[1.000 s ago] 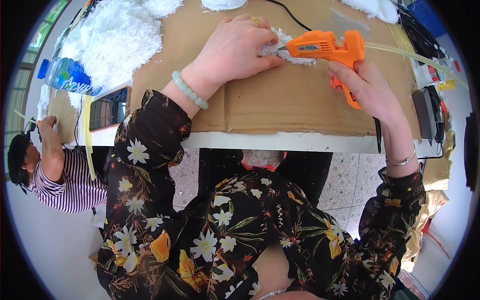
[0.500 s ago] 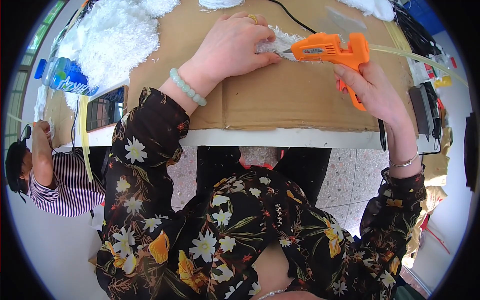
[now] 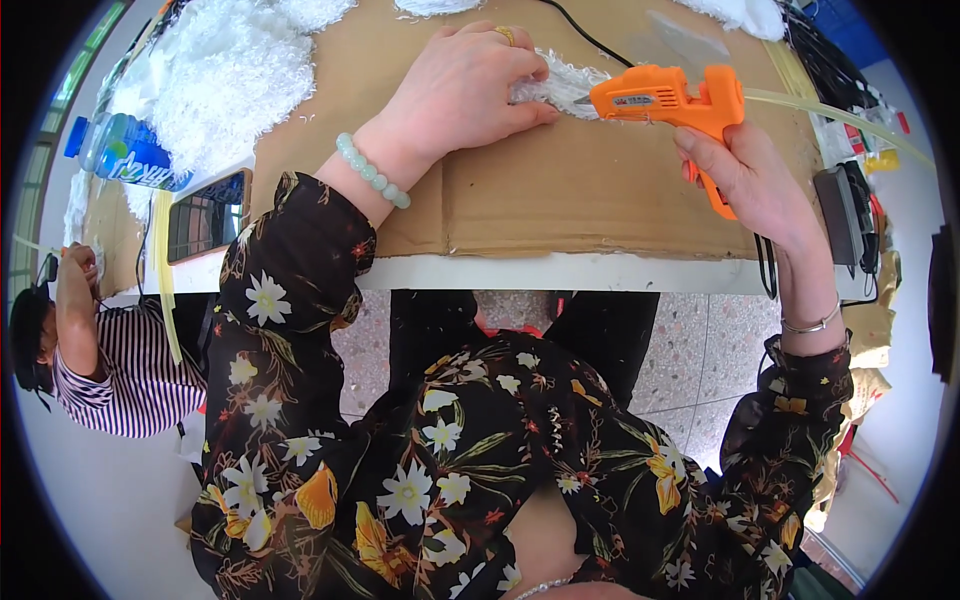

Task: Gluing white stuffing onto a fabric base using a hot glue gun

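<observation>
My right hand (image 3: pixel 738 170) is wrapped round the handle of an orange hot glue gun (image 3: pixel 660 97). A pale glue stick (image 3: pixel 800 101) sticks out of the gun's back end. The gun's nozzle points left at a strip of white shaggy material (image 3: pixel 572 86) on the cardboard, and its tip is at or just over the strip. My left hand (image 3: pixel 478 88) is closed on the strip's left end, thumb and fingers pressing it. The fingers cover that end of the strip.
Brown cardboard (image 3: pixel 600 195) covers the table. A heap of white shaggy material (image 3: pixel 225 85), a blue-labelled bottle (image 3: pixel 128 152) and a phone (image 3: pixel 210 217) lie at the left. A black cord (image 3: pixel 588 32) runs behind the gun. Another person in a striped shirt (image 3: pixel 145 370) sits at far left.
The glue gun and my right hand have shifted slightly right along the strip. My left hand stays nearly in place, still pressing the strip.
</observation>
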Action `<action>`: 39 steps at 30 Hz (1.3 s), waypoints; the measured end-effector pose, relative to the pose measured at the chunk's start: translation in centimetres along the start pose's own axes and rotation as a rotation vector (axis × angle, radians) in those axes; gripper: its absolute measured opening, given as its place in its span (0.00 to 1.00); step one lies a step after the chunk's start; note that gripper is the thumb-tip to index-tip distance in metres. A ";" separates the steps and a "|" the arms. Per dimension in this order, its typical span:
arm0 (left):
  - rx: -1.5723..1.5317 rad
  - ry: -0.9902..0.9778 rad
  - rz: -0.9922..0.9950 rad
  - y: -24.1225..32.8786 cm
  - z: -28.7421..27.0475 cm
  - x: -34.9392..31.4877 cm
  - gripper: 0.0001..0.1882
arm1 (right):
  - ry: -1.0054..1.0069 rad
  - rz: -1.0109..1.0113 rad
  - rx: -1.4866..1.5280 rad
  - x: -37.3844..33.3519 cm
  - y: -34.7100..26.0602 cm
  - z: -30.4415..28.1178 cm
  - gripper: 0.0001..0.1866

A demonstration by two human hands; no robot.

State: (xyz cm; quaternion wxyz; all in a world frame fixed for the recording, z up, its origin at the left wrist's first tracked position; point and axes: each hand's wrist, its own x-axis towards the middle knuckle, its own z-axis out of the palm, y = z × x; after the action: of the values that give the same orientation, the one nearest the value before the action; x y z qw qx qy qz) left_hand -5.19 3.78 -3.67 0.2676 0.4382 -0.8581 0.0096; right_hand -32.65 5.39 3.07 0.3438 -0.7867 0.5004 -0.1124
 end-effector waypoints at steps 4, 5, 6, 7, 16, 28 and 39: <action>0.011 0.007 0.008 -0.1 0.3 0.1 0.18 | -0.007 0.032 -0.021 -0.2 0.2 -0.3 0.20; 0.007 0.007 0.010 -0.2 0.2 0.1 0.18 | -0.011 0.035 -0.041 -0.3 -0.1 -0.4 0.20; 0.003 0.007 0.012 -0.2 0.2 0.1 0.18 | -0.014 0.039 -0.061 -0.3 -0.2 -0.5 0.19; 0.002 0.009 0.013 -0.2 0.3 0.1 0.18 | -0.013 0.040 -0.063 -0.2 -0.4 -0.3 0.19; 0.011 0.014 0.012 -0.2 0.4 0.2 0.17 | -0.005 -0.024 -0.078 0.0 -0.1 -0.3 0.18; 0.006 -0.002 0.001 -0.1 0.4 0.2 0.17 | 0.041 -0.085 -0.085 -0.2 -0.3 -0.3 0.18; 0.019 -0.022 -0.007 0.1 0.1 0.2 0.17 | 0.126 -0.113 -0.054 -0.6 1.3 -0.4 0.21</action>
State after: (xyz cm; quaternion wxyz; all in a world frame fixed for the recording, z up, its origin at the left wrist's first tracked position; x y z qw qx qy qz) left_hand -5.44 3.63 -3.63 0.2538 0.4439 -0.8593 0.0120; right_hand -34.06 5.44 2.63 0.2834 -0.8139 0.4788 -0.1673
